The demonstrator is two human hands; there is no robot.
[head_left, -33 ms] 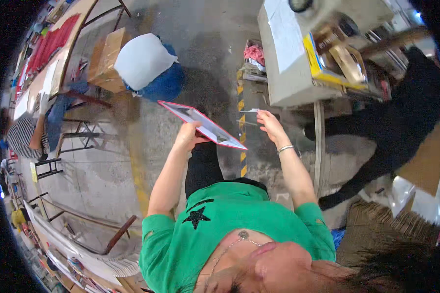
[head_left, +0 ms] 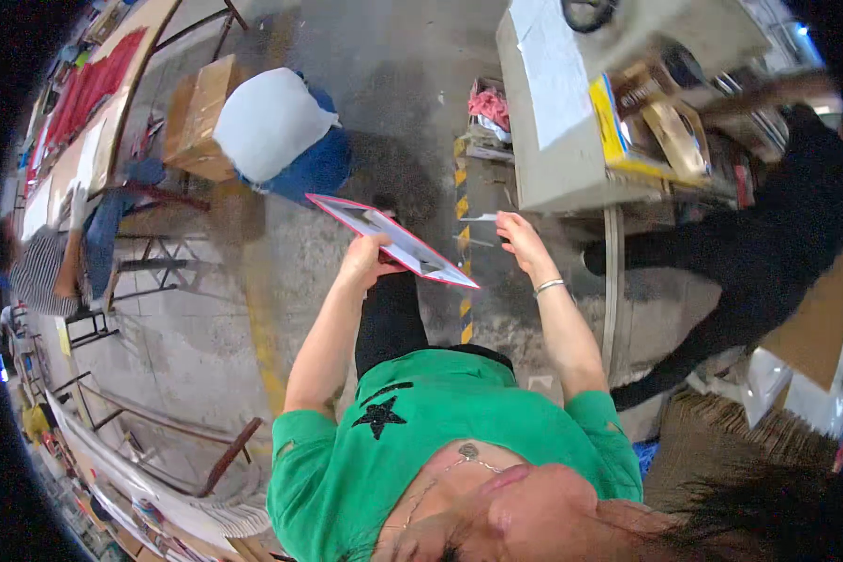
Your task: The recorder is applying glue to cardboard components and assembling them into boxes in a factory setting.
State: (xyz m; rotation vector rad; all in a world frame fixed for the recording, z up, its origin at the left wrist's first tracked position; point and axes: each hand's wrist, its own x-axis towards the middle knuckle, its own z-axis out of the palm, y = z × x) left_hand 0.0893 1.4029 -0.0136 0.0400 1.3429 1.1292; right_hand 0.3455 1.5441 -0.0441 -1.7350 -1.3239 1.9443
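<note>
My left hand [head_left: 363,260] is closed on the near side of a flat, thin board or folder [head_left: 417,253] with red edges and a whitish, partly shiny face. It is held tilted in front of my waist, and I cannot tell its exact kind. To the right of it, my right hand [head_left: 525,245] is raised with bent fingers pinching a small, thin white piece [head_left: 482,218]. This piece points toward the board and stays apart from it. A metal bracelet [head_left: 549,286] circles my right wrist.
A grey table [head_left: 557,173] with a yellow-edged box [head_left: 613,131] stands ahead on the right; a person in black [head_left: 749,225] is beside it. Ahead on the left are a cardboard box [head_left: 197,112] and a blue container [head_left: 314,164] with a white top. Another person sits far left.
The view has shifted slightly, so the table appears a little farther right. My hands keep nearly the same pose, with the board and the white piece still held.
</note>
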